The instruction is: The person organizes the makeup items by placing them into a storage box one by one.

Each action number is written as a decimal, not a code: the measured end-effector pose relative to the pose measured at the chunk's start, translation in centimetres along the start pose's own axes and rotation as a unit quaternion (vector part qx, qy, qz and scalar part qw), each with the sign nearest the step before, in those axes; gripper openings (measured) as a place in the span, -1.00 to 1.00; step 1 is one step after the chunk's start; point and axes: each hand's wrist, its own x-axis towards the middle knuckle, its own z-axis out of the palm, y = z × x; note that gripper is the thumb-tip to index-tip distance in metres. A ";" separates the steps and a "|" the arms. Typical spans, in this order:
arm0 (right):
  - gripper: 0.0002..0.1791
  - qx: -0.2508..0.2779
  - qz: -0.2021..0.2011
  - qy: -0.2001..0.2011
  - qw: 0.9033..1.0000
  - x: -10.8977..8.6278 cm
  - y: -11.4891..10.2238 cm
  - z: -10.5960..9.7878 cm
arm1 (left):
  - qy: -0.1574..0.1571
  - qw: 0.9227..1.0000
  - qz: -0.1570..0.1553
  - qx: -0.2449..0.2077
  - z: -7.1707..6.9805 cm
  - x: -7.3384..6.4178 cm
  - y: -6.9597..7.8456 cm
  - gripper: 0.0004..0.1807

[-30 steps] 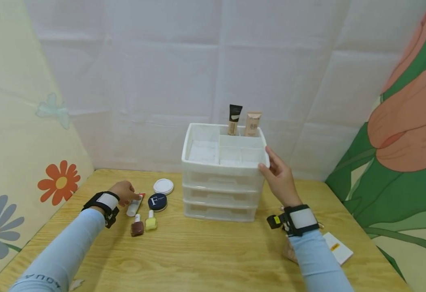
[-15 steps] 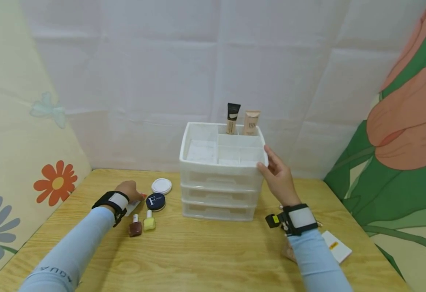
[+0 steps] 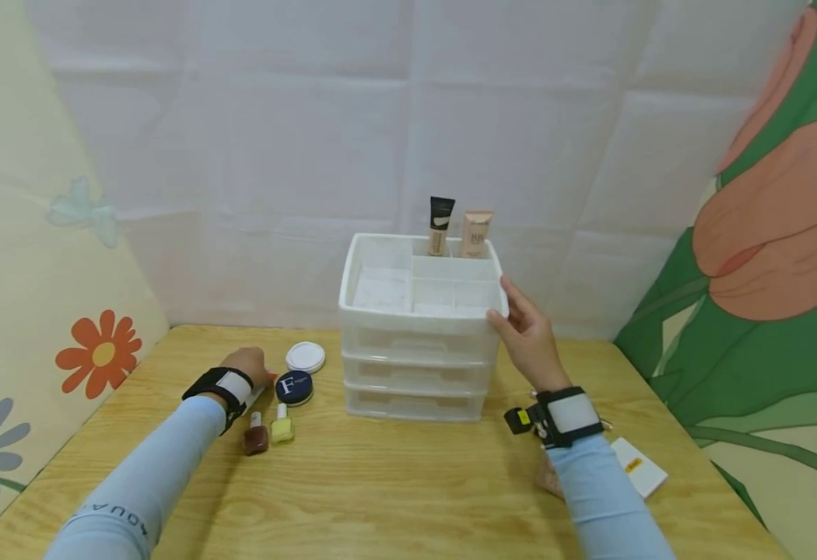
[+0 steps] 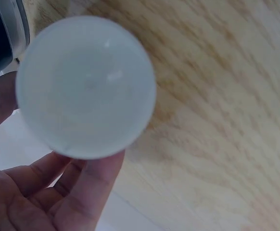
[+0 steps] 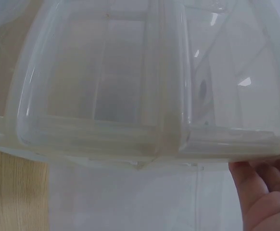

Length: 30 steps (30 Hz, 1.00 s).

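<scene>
Gripped between the thumb and fingers of our left hand (image 3: 243, 362) is a white tube (image 4: 87, 86), its round end facing the left wrist camera. Our left fingers are bent round the tube with no wide gap visible. In the head view, our hand covers most of the tube, leaving a red part visible; whether the tube touches the table (image 3: 408, 498) we cannot tell. The tube is at the left part of the table, well apart from the drawer unit (image 3: 415, 334).

Our right hand (image 3: 531, 346) holds the upper right corner of the drawer unit, thumb at the front and fingers along the side; we have the hand parted only by that corner. Three translucent drawers sit pushed in below a divided top tray. In its rear compartments we see a black-capped tube (image 3: 440, 225) and a beige tube (image 3: 476, 233), both projecting above the rim.

Near our left hand we find a navy compact (image 3: 294, 386), a white disc (image 3: 306, 357) just behind it, a dark red bottle (image 3: 256, 439) and a yellow bottle (image 3: 282, 430). Beside our right sleeve lies a white box (image 3: 638, 467) with an orange label
</scene>
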 end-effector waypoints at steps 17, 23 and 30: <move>-0.30 -0.004 0.016 -0.005 1.000 0.0 0.1 0.3 | 0.010 1.000 0.004 -0.022 -1.0 -1.4 -2.0 -0.70; -0.29 -0.014 0.021 0.000 1.000 0.0 0.0 0.0 | 0.040 0.999 0.016 -0.028 -3.0 -2.6 -2.2 -0.71; -0.30 -0.014 0.017 0.001 1.000 0.0 0.0 0.0 | 0.045 0.995 0.020 -0.083 -6.0 -3.8 -2.1 -0.43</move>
